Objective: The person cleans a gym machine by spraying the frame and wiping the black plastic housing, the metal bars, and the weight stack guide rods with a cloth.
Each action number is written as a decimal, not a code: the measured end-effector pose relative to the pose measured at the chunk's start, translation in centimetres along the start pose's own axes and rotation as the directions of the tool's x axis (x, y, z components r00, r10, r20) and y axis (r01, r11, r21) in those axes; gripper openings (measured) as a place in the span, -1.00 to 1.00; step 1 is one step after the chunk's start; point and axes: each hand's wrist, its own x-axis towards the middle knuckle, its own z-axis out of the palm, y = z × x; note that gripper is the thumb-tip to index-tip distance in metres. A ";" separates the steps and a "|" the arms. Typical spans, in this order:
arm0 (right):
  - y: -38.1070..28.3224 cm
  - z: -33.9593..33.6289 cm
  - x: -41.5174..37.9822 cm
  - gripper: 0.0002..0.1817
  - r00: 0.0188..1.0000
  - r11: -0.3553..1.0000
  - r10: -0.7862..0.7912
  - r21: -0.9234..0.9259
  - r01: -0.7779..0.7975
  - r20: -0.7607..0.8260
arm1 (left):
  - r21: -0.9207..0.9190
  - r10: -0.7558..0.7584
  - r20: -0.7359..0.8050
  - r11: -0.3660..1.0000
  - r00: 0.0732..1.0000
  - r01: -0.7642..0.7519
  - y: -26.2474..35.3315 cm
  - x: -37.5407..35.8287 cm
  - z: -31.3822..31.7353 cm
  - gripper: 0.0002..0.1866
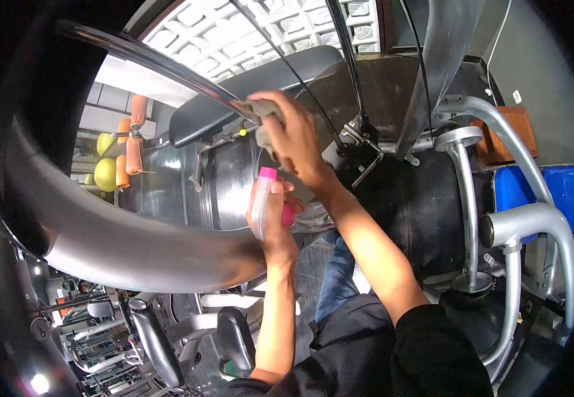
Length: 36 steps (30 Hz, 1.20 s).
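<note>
My left hand (274, 215) is wrapped round a spray bottle (259, 215) with a clear part and bright pink parts at its top and side. Just above it, my right hand (295, 135) grips a greyish cloth (264, 137) against the end of a shiny metal bar (161, 68). The bar slants in from the upper left. Below it curves a thick, dark grey machine frame tube (161, 255), close to my left wrist. Part of the bottle is hidden by my fingers.
A black padded bench (234, 86) stands beyond the bar. Thin cables and a dark upright rod (346, 53) rise behind my right hand. Silver tubular frames (532, 221) and a blue pad (518, 188) are at right. More gym machines (158, 337) stand lower left.
</note>
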 end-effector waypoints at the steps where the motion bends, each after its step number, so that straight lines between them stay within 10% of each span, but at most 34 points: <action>1: 0.1 0.2 0.1 -0.59 0.917 0.903 -0.393 -0.214 0.373 -0.061 | -0.030 -0.032 -0.017 0.999 0.999 0.032 -0.3 -0.1 0.0 -0.65; 6: 5.1 -1.2 -2.8 -0.38 0.878 0.845 -0.479 -0.277 0.457 -0.011 | 0.014 -0.011 0.055 1.000 0.998 0.010 -1.0 -0.5 -1.2 -0.65; 11: 11.1 -3.8 -8.0 -0.41 0.994 0.927 0.031 -0.375 0.012 0.108 | 0.050 -0.003 -0.027 0.999 1.000 0.004 -1.3 -0.5 -0.7 -0.60; 15: 11.5 -4.7 -8.4 -0.38 0.985 0.888 0.131 -0.456 -0.065 0.114 | 0.176 0.050 0.047 0.983 0.998 -0.057 -2.2 -0.4 -1.1 -0.58; 17: 7.5 -3.5 -6.5 -0.39 0.993 0.989 -0.037 -0.150 0.021 -0.111 | 0.197 0.047 0.031 0.979 0.998 -0.052 -2.2 -0.4 -1.0 -0.58; 20: 1.7 -3.0 -3.1 -0.46 0.925 0.911 -0.380 -0.182 0.371 -0.016 | 0.243 0.059 0.065 0.967 0.996 -0.073 -2.1 -0.2 -1.2 -0.56; 26: 6.2 -1.5 -3.9 -0.55 0.839 0.767 -0.527 -0.349 0.538 0.136 | 0.216 0.033 0.057 0.975 0.998 -0.045 -2.0 -0.5 -1.3 -0.55; 36: 15.8 -6.8 -10.8 -0.68 0.961 0.903 0.081 -0.428 0.042 0.266 | 0.239 0.015 0.069 0.971 0.998 -0.031 -2.0 -0.3 -1.2 -0.53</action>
